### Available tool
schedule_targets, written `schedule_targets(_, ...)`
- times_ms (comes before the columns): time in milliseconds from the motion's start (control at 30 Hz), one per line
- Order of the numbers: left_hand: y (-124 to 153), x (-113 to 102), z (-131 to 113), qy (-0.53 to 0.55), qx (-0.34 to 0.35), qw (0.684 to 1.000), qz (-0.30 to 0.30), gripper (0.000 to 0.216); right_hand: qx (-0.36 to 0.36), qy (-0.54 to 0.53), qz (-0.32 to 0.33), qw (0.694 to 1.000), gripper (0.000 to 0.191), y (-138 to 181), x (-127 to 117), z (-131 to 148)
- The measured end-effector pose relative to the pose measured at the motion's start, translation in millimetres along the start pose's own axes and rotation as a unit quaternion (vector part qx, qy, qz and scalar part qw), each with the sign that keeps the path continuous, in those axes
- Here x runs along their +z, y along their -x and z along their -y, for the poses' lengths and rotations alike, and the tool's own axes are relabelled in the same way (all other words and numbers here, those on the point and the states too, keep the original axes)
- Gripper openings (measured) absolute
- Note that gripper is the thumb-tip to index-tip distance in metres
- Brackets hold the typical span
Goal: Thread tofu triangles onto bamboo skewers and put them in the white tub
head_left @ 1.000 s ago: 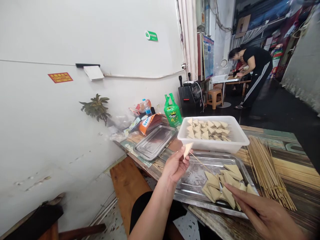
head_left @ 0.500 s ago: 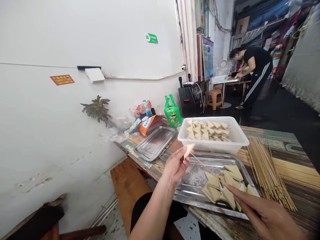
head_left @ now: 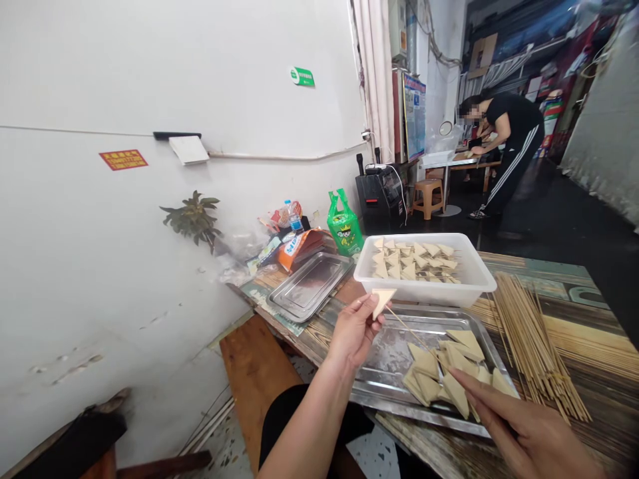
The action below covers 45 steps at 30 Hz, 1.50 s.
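My left hand (head_left: 352,336) is closed, pinching a pale triangular tofu piece (head_left: 382,302) above the near tray. A thin bamboo skewer (head_left: 407,327) runs from that piece down to my right hand (head_left: 529,426), whose fingers are closed on its lower part. The skewer's tip meets the piece's edge; how deep it goes in cannot be made out. Under my right hand, a metal tray (head_left: 382,384) bears a loose pile of similar tofu pieces (head_left: 424,364). Behind it, a white plastic box (head_left: 424,293) contains skewered tofu triangles (head_left: 409,261).
A bundle of bamboo skewers (head_left: 539,352) lies right of the tray. Another metal tray (head_left: 309,286), a green bag (head_left: 345,229) and an orange packet (head_left: 302,247) are along the wall side. Farther back, a person (head_left: 514,133) bends over a small table (head_left: 449,161).
My left hand and the tofu piece have shifted slightly to the right, and the piece has turned a little. My right hand stays nearly in place with the skewer.
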<state>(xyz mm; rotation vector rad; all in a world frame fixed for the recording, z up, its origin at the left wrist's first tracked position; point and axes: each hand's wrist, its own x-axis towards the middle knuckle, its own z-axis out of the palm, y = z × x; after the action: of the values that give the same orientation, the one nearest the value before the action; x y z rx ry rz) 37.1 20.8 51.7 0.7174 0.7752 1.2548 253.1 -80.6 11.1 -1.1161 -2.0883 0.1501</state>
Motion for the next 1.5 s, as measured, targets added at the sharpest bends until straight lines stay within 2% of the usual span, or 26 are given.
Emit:
schedule_targets(200, 1, 3, -2, -0.013, -0.004, 1.0, 0.004, 0.028, 0.008, -0.002, -0.021, 1.0, 0.036, -1, 4, 4)
schedule_targets(367, -4, 6, -3, 0.015, 0.011, 0.999, -0.046, 0.026, -0.01, 0.013, -0.026, 1.0, 0.031, -2, 7, 8)
schedule_targets(533, -5, 11, -5, 0.063, -0.026, 0.996, -0.058, 0.016, -0.023, 0.036, -0.009, 0.999, 0.03, -2, 11, 12)
schedule_targets(667, -3, 11, -5, 0.07, -0.039, 0.995, -0.062, 0.013, -0.035, 0.041, -0.033, 0.998, 0.031, 4, 17, 10)
schedule_targets(900, -2, 12, -2, 0.074, -0.063, 0.994, -0.04, 0.017, -0.042, 0.044, -0.033, 0.998, 0.033, 4, 19, 11)
schedule_targets(1100, 1, 16, -2, 0.071, -0.071, 0.994, -0.045, 0.014, -0.052, 0.058, -0.045, 0.996, 0.033, 3, 21, 10)
schedule_targets(1500, 10, 21, 1, 0.056, -0.06, 0.996, -0.019, 0.018, -0.056, 0.082, -0.058, 0.993, 0.029, 1, 21, 15)
